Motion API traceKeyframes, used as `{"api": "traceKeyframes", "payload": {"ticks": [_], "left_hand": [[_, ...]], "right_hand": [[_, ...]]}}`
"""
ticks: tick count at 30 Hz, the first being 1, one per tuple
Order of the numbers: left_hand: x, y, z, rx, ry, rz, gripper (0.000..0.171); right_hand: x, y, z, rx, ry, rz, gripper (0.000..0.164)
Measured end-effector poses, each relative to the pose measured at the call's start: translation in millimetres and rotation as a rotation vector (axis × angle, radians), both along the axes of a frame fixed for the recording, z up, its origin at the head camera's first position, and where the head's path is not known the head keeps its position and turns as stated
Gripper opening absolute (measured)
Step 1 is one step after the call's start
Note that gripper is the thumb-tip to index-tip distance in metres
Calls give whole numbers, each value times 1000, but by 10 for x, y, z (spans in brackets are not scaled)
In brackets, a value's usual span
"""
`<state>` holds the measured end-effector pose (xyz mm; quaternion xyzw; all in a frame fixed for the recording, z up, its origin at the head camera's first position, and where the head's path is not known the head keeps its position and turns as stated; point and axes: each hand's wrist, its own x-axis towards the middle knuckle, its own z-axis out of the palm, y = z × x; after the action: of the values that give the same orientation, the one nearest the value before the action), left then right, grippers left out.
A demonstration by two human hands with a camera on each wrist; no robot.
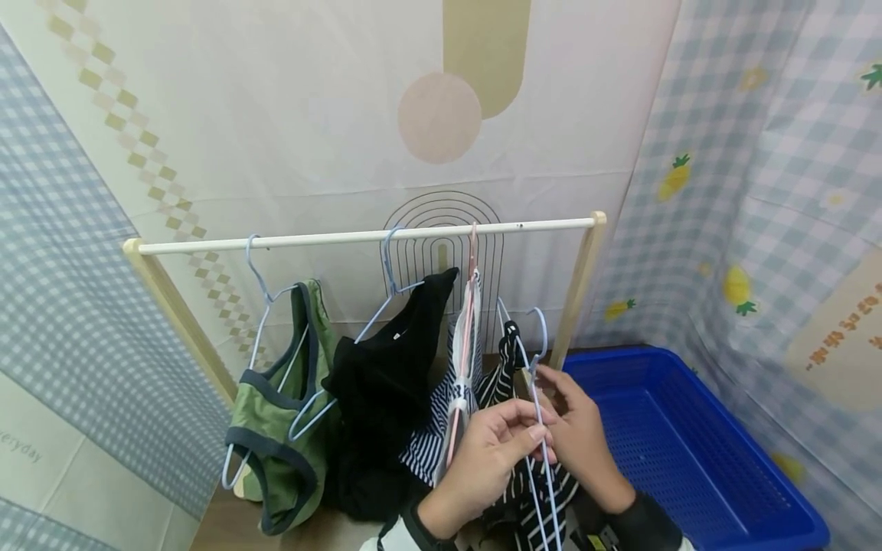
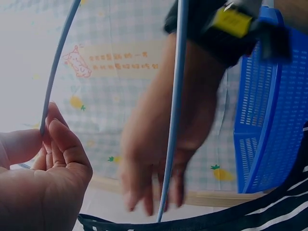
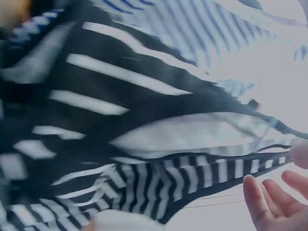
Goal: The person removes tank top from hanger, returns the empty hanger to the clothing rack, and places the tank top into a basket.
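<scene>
My left hand (image 1: 485,451) pinches one side of a pale blue clothes hanger (image 1: 540,333) between thumb and fingers. A black tank top with white stripes (image 3: 130,77) hangs on that hanger, one strap over its far arm. My right hand (image 1: 582,436) is just behind the hanger, fingers extended and loosely bent. In the left wrist view, the right hand (image 2: 144,134) is blurred, its fingers pointing down past the hanger's wire. It grips nothing that I can make out. The hanger's hook stands free, below the white rail (image 1: 331,239).
On the rail hang a green top (image 1: 276,428), a black top (image 1: 375,390) and a blue-and-white striped garment (image 1: 441,428) on a pink hanger (image 1: 473,252). Wooden posts (image 1: 579,291) carry the rail. A blue plastic basket (image 1: 723,428) stands at the right.
</scene>
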<state>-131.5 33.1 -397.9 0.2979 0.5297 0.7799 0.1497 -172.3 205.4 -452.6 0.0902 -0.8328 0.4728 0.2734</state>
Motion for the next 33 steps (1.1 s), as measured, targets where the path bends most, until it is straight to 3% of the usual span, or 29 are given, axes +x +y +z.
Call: {"api": "traceKeyframes", "payload": {"ticks": [5,13,24,33], "left_hand": [[25,13,-13,-7,7,5,32],[31,-2,-28,-8,-15,-2,34],[68,-5,-9,-3,32,-8,34],[90,9,-9,25,40,-8,35]], "right_hand": [[-210,-48,245,-13,17,18,43],[-466,-144,363,47,136,-6,44],[-494,-217,419,-105,249,16,27],[-476,-186,381,-70,266,-16,26]]}}
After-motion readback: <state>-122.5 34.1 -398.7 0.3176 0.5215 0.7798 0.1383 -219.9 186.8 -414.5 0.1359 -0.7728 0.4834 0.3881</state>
